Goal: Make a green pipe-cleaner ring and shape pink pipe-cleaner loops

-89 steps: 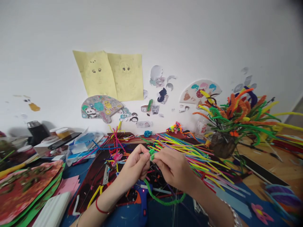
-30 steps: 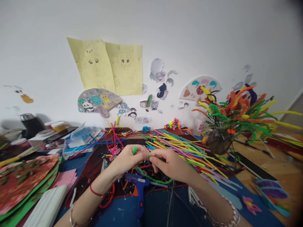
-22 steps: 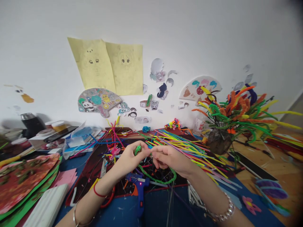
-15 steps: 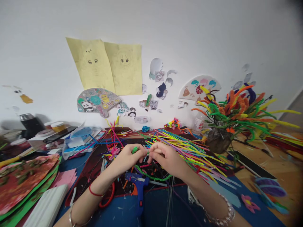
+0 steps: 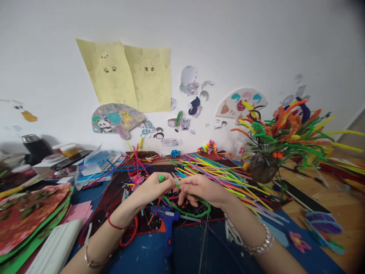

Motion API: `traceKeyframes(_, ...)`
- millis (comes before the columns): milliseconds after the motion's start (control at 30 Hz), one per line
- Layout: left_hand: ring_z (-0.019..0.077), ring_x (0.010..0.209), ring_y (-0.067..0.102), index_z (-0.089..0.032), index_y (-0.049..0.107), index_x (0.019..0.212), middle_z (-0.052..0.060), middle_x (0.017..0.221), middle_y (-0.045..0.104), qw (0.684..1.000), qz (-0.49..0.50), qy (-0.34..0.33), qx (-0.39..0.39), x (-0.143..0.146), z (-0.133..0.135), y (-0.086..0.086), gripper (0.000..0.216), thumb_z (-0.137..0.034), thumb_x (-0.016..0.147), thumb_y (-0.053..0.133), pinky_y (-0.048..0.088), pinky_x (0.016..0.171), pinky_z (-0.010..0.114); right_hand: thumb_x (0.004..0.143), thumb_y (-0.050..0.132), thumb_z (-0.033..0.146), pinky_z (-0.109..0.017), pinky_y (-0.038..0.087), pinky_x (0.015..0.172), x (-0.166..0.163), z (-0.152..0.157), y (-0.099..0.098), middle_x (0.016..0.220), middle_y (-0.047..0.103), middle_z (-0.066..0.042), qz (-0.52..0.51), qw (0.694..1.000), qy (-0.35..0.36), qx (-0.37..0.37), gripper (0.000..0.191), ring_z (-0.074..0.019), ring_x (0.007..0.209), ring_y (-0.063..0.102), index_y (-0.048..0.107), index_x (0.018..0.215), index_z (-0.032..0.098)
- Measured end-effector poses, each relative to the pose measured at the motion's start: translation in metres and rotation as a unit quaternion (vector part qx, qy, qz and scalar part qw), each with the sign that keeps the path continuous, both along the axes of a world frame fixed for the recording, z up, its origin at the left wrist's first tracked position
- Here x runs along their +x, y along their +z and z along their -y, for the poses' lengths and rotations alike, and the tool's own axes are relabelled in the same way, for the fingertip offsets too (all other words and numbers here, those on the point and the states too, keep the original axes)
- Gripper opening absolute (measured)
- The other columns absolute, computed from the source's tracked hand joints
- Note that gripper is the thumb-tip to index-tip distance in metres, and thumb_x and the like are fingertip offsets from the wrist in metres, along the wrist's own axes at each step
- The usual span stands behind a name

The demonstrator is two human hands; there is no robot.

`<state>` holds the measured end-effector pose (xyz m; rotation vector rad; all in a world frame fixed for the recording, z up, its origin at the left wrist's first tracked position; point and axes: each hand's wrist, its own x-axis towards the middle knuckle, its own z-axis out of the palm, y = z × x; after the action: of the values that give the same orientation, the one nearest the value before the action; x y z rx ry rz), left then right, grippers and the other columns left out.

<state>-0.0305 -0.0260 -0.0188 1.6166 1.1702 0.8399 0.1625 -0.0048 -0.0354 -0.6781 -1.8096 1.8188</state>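
My left hand [image 5: 152, 188] pinches the coiled end of a green pipe cleaner [image 5: 161, 178] between thumb and fingers. My right hand [image 5: 199, 189] meets it from the right and pinches the same green pipe cleaner, whose loose tail [image 5: 194, 213] loops down under both hands. Directly below them lies a blue glue gun [image 5: 166, 220] on a dark red mat [image 5: 114, 201]. A fan of several coloured pipe cleaners [image 5: 225, 177] spreads out just behind my right hand.
A pot of bent pipe cleaner stems [image 5: 265, 167] stands at the right. Scissors with red handles [image 5: 128, 232] lie by my left wrist. Red and green paper sheets [image 5: 31, 217] are stacked at left, with jars and a dark cup [image 5: 35, 146] behind.
Both hands stayed joined on the green pipe cleaner and sank slightly toward the mat. The coiled end shifted onto my left fingers and the loose tail swung beneath my right hand.
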Motion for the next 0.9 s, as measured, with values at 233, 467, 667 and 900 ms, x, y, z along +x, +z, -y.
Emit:
traceKeyframes(233,0.0111,0.06,0.042,-0.018,0.049,0.092,-0.004,0.067,0.045,0.966,0.179,0.083,0.165,0.01,-0.012,-0.019,0.03,-0.047,0.087,0.046,0.037,0.059,0.023,0.078,0.064,0.035,-0.015,0.017,0.037,0.002,-0.011,-0.002,0.076,0.068,-0.004,-0.126,0.986,-0.092,-0.058,0.025,-0.0034,0.044,0.027,0.059,0.093,0.016)
traceKeyframes(467,0.0126,0.063,0.04,-0.018,0.05,0.083,-0.003,0.067,0.042,0.958,0.179,0.141,0.176,0.009,-0.043,-0.05,0.026,-0.043,0.087,0.049,0.036,0.064,0.024,0.078,0.062,0.039,-0.016,0.024,0.034,0.001,-0.024,-0.008,0.081,0.071,-0.007,-0.12,0.967,-0.221,0.049,0.027,-0.0037,0.041,0.033,0.057,0.09,0.016)
traceKeyframes(667,0.0116,0.057,0.033,-0.017,0.053,0.079,-0.004,0.064,0.035,0.971,0.14,0.094,0.17,0.015,-0.031,-0.051,0.036,-0.049,0.09,0.041,0.031,0.055,0.024,0.083,0.056,0.039,-0.019,0.034,0.034,-0.009,-0.016,-0.013,0.077,0.072,-0.006,-0.059,0.938,-0.301,0.159,0.024,-0.0061,0.037,0.043,0.058,0.089,0.016)
traceKeyframes(900,0.0115,0.055,0.03,-0.019,0.044,0.068,-0.005,0.06,0.032,0.976,0.089,0.071,0.185,0.02,-0.019,-0.05,0.036,-0.044,0.093,0.036,0.026,0.053,0.024,0.087,0.05,0.03,-0.024,0.046,0.046,-0.017,0.002,-0.013,0.068,0.07,-0.004,0.055,0.884,-0.35,0.306,0.017,-0.0132,0.044,0.058,0.06,0.094,0.018)
